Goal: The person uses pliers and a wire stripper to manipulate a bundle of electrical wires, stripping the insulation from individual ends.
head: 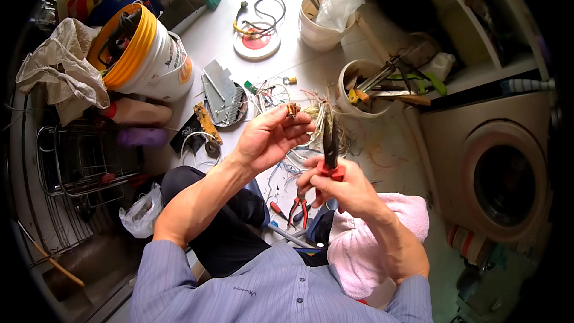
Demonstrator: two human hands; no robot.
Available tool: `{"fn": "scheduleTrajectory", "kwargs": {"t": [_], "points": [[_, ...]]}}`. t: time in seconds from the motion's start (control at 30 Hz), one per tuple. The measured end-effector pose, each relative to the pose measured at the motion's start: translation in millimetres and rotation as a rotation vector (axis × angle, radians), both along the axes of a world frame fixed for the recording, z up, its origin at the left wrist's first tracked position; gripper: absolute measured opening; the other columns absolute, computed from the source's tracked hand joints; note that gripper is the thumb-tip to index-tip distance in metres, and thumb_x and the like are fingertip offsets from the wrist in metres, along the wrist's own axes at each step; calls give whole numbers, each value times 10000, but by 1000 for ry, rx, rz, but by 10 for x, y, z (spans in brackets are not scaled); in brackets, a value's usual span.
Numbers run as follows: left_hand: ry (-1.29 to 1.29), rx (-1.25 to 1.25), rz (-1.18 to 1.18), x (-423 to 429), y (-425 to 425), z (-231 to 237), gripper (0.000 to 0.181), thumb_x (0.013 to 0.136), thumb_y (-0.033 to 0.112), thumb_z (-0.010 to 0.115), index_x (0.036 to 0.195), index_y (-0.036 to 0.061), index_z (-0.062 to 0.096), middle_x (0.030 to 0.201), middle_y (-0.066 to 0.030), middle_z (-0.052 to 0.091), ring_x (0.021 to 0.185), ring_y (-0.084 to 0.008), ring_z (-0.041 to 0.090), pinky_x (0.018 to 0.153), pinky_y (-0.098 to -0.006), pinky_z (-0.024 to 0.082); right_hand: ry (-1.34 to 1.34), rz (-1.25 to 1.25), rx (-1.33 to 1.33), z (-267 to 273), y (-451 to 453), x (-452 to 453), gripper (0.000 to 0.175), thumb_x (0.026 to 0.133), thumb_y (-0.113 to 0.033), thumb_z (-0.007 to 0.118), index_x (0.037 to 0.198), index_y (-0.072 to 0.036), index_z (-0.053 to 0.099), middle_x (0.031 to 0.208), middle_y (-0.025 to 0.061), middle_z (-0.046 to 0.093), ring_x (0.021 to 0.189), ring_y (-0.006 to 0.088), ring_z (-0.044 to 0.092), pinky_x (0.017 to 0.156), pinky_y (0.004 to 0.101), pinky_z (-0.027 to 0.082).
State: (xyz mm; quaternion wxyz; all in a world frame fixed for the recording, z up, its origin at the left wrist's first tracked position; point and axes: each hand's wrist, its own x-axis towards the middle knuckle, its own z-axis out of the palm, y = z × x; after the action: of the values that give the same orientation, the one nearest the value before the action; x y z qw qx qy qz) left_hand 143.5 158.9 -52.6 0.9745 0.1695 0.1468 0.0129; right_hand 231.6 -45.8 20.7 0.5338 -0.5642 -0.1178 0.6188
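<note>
A small copper-wound coil (292, 110) is pinched between the thumb and fingertips of my left hand (272, 140), palm turned up. My right hand (347, 186) grips a red-handled cutting tool (331, 143), perhaps snips; its long dark jaws point away from me, to the right of the coil and apart from it. Beneath both hands, a tangle of stripped wires (343, 137) spreads over the floor. Closer to my body lie red-and-black pliers (299, 211) and a red-handled screwdriver (278, 209).
Left of the wires sits a round tray (244, 114) of metal parts. A white-and-yellow bucket (168, 69) stands beyond it. On the right are a tool bucket (345, 76) and a front-loading washing machine (448, 152). A pink towel (358, 255) lies by my right arm.
</note>
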Motion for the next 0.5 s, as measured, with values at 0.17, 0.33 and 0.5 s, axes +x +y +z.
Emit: {"fn": "scheduleTrajectory", "kwargs": {"t": [0.17,0.33,0.5], "points": [[-16,56,13,-32,-13,-4,241,1047,249,522,1202,78,590,1149,-121,693,1112,-264,659,978,-429,520,3,40,-77,-99,-20,18,276,901,4,576,1168,5,507,1052,90,659,912,146,640,732,312,592],[-54,139,10,-9,-27,23,259,1034,200,550,1252,66,585,1177,-145,677,1142,-292,652,993,-467,519,-6,74,-113,-175,-68,38,256,902,-30,593,1145,0,519,1039,83,664,900,152,637,752,328,587],[-79,173,13,-24,-91,46,278,1011,166,593,1267,56,589,1173,-174,676,1157,-329,644,1027,-518,497,-42,137,-154,-220,-54,67,279,900,-58,616,1157,7,528,1021,71,676,916,149,641,755,337,589]]}}
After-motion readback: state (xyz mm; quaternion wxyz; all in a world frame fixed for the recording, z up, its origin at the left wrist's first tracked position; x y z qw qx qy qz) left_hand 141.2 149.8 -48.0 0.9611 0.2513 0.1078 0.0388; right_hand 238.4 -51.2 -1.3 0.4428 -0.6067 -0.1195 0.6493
